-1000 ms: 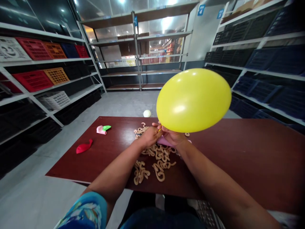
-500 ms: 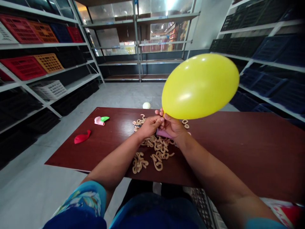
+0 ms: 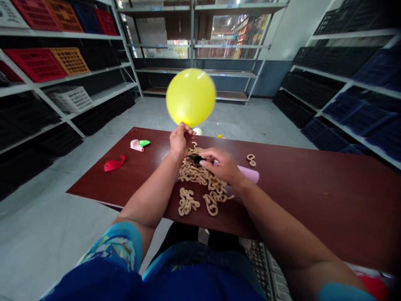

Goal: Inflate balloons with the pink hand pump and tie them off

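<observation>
Left hand (image 3: 179, 141): raised above the far part of the dark red-brown wooden tabletop (image 3: 313, 196), fingers pinched shut on the neck of the inflated round yellow rubber balloon (image 3: 191, 97). The balloon is held upright above the hand; its outline is slightly blurred. The neck itself is hidden inside the fingers, so whether it is knotted cannot be told.

Right hand (image 3: 221, 166): lowered to the tabletop, fingers curled around the black end of a pale pink tube-shaped object (image 3: 247, 173). The object's middle is covered by the hand; only the black tip at the left and the pink end at the right are seen. What it is cannot be made out.

Just under and beside the right hand, a loose heap of tan curled hook-shaped pieces (image 3: 200, 184) is spread on the tabletop; part of the heap is hidden by the wrist. Two similar pieces (image 3: 250, 159) lie apart, to the right.

Toward the left edge, a flat red uninflated balloon (image 3: 114, 163) is noted, and further back a pink and a green uninflated balloon (image 3: 139, 144) lying together. A small pale ball-like shape (image 3: 198, 131) is partly hidden behind the left hand; its nature is unclear.
</observation>
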Demonstrator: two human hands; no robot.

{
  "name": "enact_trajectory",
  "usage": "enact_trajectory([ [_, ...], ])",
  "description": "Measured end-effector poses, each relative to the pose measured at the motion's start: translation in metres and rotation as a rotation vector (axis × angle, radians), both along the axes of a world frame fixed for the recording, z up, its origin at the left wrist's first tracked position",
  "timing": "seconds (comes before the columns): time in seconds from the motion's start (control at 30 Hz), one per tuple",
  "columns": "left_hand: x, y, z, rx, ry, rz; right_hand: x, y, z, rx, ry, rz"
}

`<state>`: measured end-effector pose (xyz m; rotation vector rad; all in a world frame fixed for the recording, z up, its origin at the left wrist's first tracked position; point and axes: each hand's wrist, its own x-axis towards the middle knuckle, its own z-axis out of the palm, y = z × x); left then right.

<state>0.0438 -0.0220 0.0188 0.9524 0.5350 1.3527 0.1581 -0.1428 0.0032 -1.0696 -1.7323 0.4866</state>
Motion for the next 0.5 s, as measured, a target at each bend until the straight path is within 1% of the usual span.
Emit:
enact_trajectory([
  [0.07,-0.002,0.008,-0.004,-0.05,-0.048,0.051,-0.009,-0.002,-0.004,0.095,-0.33,0.045],
  [0.1,-0.003,0.011,-0.006,-0.063,-0.063,0.061,-0.012,-0.002,-0.006,0.125,-0.455,0.064],
  [0.17,-0.004,0.013,-0.008,-0.076,-0.074,0.075,-0.016,-0.001,-0.008,0.131,-0.585,0.065],
  [0.2,-0.005,0.013,-0.009,-0.079,-0.072,0.08,-0.016,-0.001,-0.008,0.113,-0.589,0.06],
  [0.27,-0.005,0.011,-0.007,-0.081,-0.062,0.077,-0.013,-0.001,-0.005,0.08,-0.47,0.043],
  [0.37,-0.005,0.006,-0.003,-0.08,-0.044,0.014,-0.003,-0.001,0.002,0.037,-0.126,-0.038],
  [0.43,-0.003,0.002,-0.002,-0.08,-0.038,-0.068,0.004,-0.002,0.005,-0.016,0.11,-0.125],
  [0.5,-0.002,-0.002,-0.001,-0.079,-0.029,-0.176,0.009,0.0,0.005,-0.091,0.308,-0.168],
])
